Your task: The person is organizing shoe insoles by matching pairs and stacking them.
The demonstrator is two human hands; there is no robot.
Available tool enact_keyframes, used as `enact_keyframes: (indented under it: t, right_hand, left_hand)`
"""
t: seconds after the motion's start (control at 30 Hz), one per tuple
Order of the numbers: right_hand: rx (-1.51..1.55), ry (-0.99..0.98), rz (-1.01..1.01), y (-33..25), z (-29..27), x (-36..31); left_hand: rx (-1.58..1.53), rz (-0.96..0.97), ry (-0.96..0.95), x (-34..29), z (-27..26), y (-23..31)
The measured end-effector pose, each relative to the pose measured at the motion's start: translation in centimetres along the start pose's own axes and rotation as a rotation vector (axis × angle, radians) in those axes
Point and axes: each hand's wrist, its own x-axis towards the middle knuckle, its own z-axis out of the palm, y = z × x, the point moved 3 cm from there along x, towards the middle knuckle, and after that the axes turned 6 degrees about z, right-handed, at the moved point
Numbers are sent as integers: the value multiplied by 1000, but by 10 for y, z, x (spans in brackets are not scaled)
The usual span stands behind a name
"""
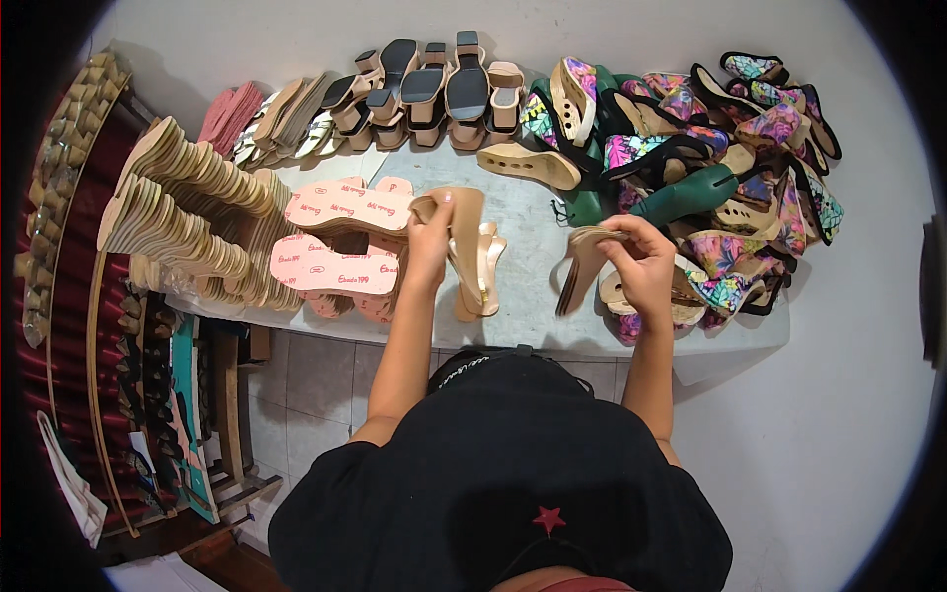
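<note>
My left hand (431, 242) is closed around the upper end of beige shoe insoles (467, 235), long curved pieces standing on end over the table. Behind them, partly hidden, lie glossy cream shoe pieces (490, 261). To the right, my right hand (641, 264) pinches the top of a thin stack of tan insoles (582, 268) between thumb and fingers. The stack hangs down and its lower end is slightly blurred. Just left of my left hand lie pink printed insoles (347, 205), piled in layers.
On the left, tall rows of wooden-coloured soles (178, 212) lean together. Heeled sandals (426, 94) line the back. Floral wedge shoes (735, 128) and a green shoe last (686, 195) heap up on the right. The grey table (533, 306) ends just before my body.
</note>
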Motion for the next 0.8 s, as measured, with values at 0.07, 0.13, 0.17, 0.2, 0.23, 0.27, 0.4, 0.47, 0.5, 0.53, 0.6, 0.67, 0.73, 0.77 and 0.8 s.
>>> enact_keyframes:
  t: [0.07,0.13,0.17,0.2,0.23,0.27,0.4,0.47,0.5,0.53,0.6,0.67,0.73,0.77,0.8]
  right_hand:
    - [69,-6,29,-8,12,-2]
    - [13,-103,13,-12,25,1]
    - [22,-98,3,-10,31,4]
    - [22,-97,2,-8,35,7]
    - [24,-79,2,-7,37,9]
    - [25,-63,2,-6,39,11]
    - [20,-32,6,-2,40,9]
    - [25,-14,3,-1,40,9]
    - [32,3,-1,-1,40,9]
    - [32,4,-1,-1,41,8]
    - [81,58,-62,-2,43,8]
    - [115,65,-38,-5,44,7]
    - [149,71,-12,-4,43,7]
    - [134,62,-20,-1,42,8]
    - [118,53,-27,1,41,9]
  left_hand:
    - [81,48,-33,-11,16,2]
    - [105,168,-279,-23,37,20]
    - [100,180,-312,-31,45,28]
    - [101,180,-313,-34,48,32]
    - [114,210,-413,-38,53,36]
    - [126,239,-511,-41,57,40]
    - [123,336,-654,-48,64,47]
    - [142,358,-678,-49,64,50]
    - [150,321,-662,-50,64,50]
    - [159,284,-646,-50,64,49]
    - [161,315,-629,-51,65,49]
    - [163,345,-611,-50,65,50]
    - [177,363,-616,-51,67,53]
    - [177,363,-618,-50,68,54]
    - [195,418,-634,-50,69,56]
